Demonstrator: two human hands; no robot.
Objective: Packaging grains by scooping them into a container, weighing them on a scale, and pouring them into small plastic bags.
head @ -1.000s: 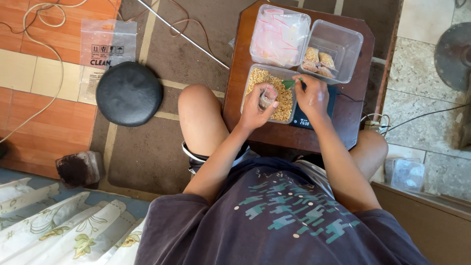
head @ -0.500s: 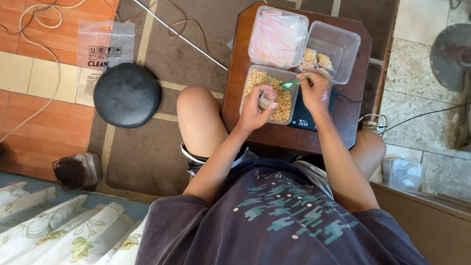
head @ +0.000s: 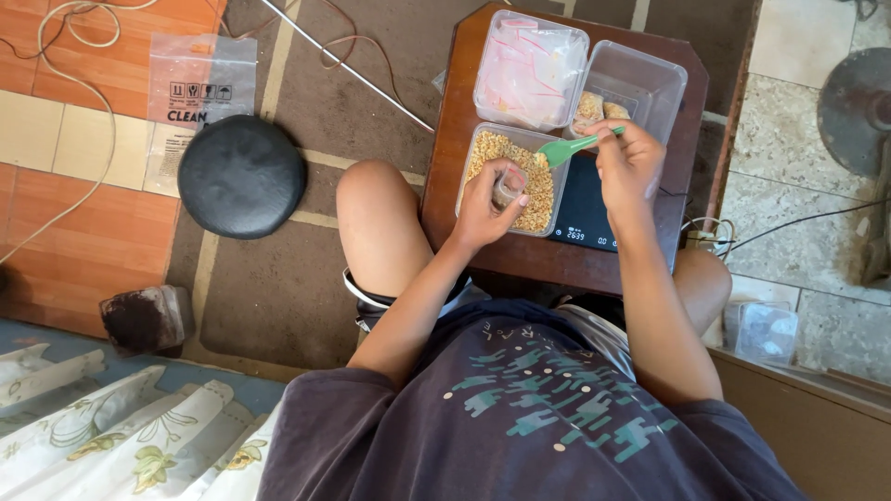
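Green scoop (head: pixel 568 146) sits pinched in your right hand (head: pixel 631 167), over the grain tub (head: pixel 483 153). Your left hand (head: pixel 487 209) has its grip closed round a small bag (head: pixel 508 186) above the grain.

Table (head: pixel 483 243) crowded: tubs (head: pixel 531 70), scale (head: pixel 587 215).

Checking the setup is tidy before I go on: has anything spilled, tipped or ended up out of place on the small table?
Nothing stands out. The tub of grain sits level on the table, no grain spilled around it.
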